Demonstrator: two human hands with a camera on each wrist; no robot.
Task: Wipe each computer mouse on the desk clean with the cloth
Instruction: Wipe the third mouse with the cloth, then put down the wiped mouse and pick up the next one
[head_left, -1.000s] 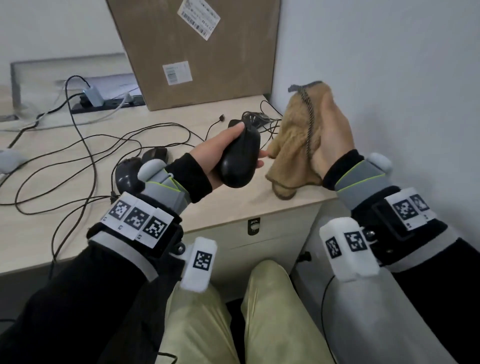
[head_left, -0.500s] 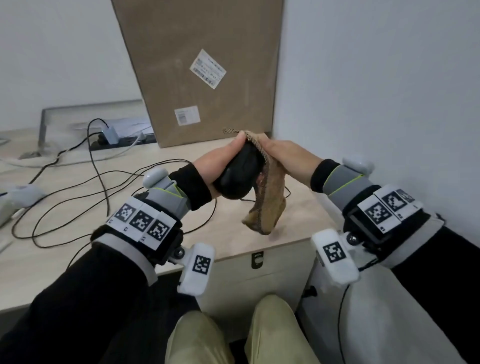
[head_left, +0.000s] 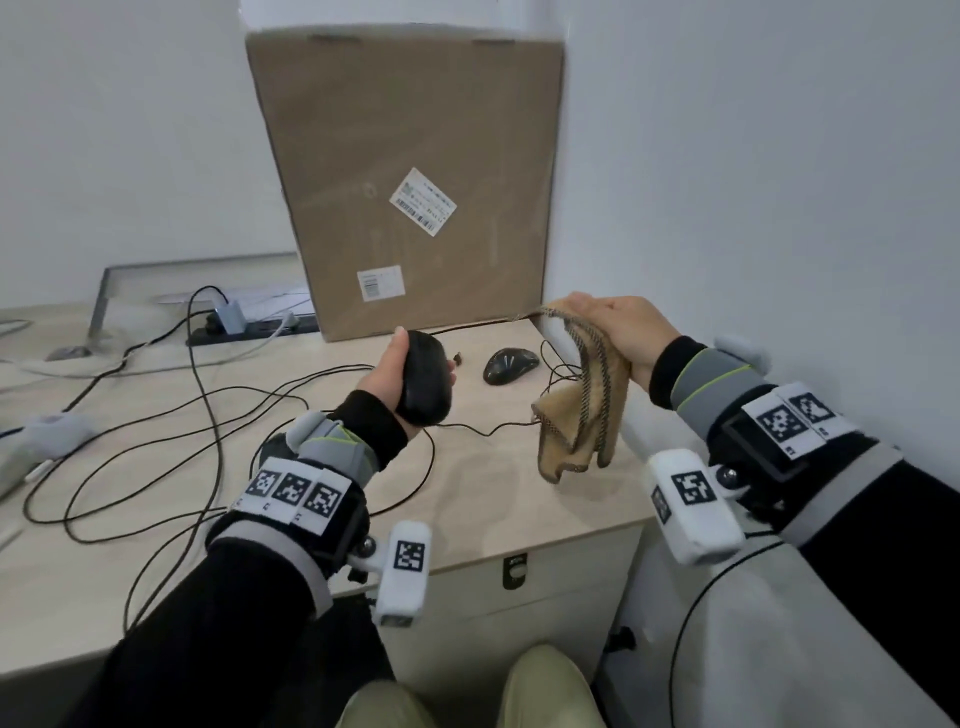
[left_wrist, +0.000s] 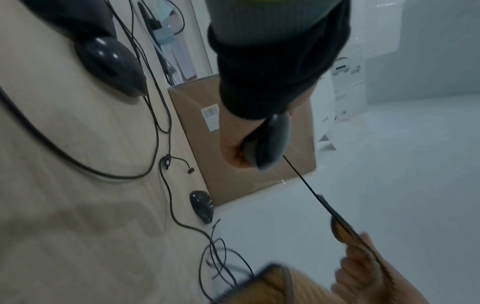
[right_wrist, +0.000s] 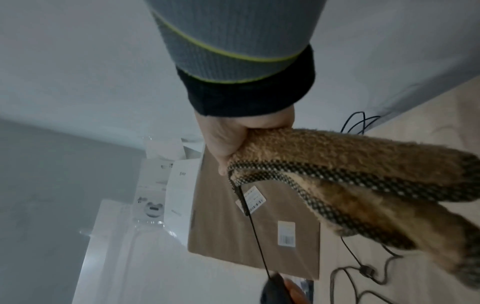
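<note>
Office workstation: wooden desk (head_left: 519, 499) beneath both hands, power strip (head_left: 249, 332) and cardboard box (head_left: 410, 182) beyond them.

A black wired mouse (head_left: 423, 383) is lifted above the desk, standing nearly on end, its cable (left_wrist: 303, 181) stretched taut toward the cloth (head_left: 582, 410). The cloth is tan and fuzzy with dark speckled edging, bunched at the top and hanging in folds at right. Another glossy black mouse (head_left: 509, 365) lies on the far right of the desk, and a further dark mouse (left_wrist: 111, 65), blurred, seems to rest nearer left.
</note>
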